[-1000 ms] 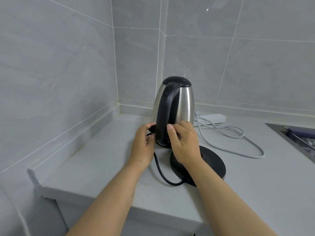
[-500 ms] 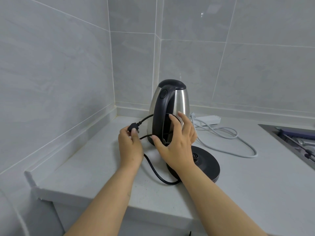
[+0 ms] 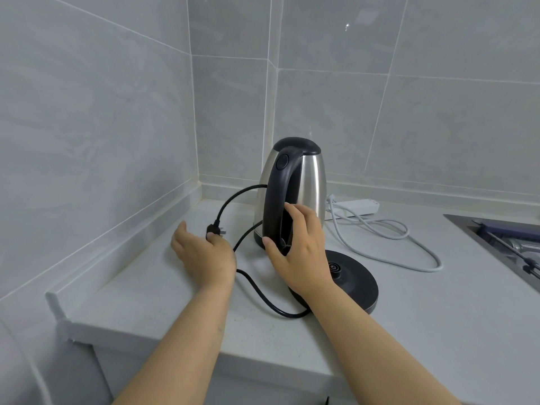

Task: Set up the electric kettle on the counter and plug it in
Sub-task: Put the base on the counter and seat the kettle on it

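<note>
Head view: steel kettle (image 3: 295,197) stands upright on the table (image 3: 438,311), near the tiled corner, not on its base. Black base (image 3: 350,283) lies just in front-right of it, partly under my R wrist. My R hand (image 3: 301,249): fingers loosely curled round the black handle (image 3: 276,206), thumb at its foot. My L hand (image 3: 204,255): fingers pinch the plug (image 3: 214,229), prongs pointing right. Black cord (image 3: 263,299) loops from plug behind kettle, then across table to base. White power strip (image 3: 355,206) w/ its coiled cable (image 3: 388,241) sits by back wall, right of kettle, apart from plug. Sink edge (image 3: 496,241) at far right.
</note>
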{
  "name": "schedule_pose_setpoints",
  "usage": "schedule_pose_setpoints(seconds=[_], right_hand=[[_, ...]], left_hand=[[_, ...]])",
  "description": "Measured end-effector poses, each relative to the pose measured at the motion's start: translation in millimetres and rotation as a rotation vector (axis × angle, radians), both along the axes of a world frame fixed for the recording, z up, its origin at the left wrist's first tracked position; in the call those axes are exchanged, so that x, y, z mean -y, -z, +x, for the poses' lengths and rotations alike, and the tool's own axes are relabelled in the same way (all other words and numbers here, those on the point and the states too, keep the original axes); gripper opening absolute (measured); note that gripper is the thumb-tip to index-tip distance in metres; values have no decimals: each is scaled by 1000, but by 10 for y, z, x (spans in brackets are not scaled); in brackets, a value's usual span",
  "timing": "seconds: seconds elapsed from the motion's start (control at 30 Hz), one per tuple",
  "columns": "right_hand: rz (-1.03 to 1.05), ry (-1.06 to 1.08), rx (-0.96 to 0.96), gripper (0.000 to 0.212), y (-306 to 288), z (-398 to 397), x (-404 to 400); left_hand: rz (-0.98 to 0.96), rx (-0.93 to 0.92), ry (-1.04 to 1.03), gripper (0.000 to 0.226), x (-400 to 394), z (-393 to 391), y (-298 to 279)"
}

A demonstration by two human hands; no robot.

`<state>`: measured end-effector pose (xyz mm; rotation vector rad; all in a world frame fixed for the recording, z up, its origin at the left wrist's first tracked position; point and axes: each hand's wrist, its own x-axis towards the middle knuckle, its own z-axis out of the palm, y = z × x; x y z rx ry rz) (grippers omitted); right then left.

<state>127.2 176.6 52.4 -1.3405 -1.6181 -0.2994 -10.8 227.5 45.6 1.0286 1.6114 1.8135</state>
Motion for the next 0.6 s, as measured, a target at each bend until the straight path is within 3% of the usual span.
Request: schedule_pose_setpoints(seconds=[0.07,0.17,0.33,0.43,0.6], right_hand=[[-12,-28,17,62,-3,-5,9],[-115,-112,-20,61,9,-5,8],[-236,-255,-185,61,7,-8,28],[-259,-292,-278,53,-26,-9,65],[-206,-296,-472,33,-120,6,130]], left_hand=[[91,-213,-6,68,93,34,-22],[192,-460,200,77,201,101,-18],[63,-471,531,73,160,106,52],[46,-608,525,67,131,118,67],[74,-738,390,33,94,165,60]])
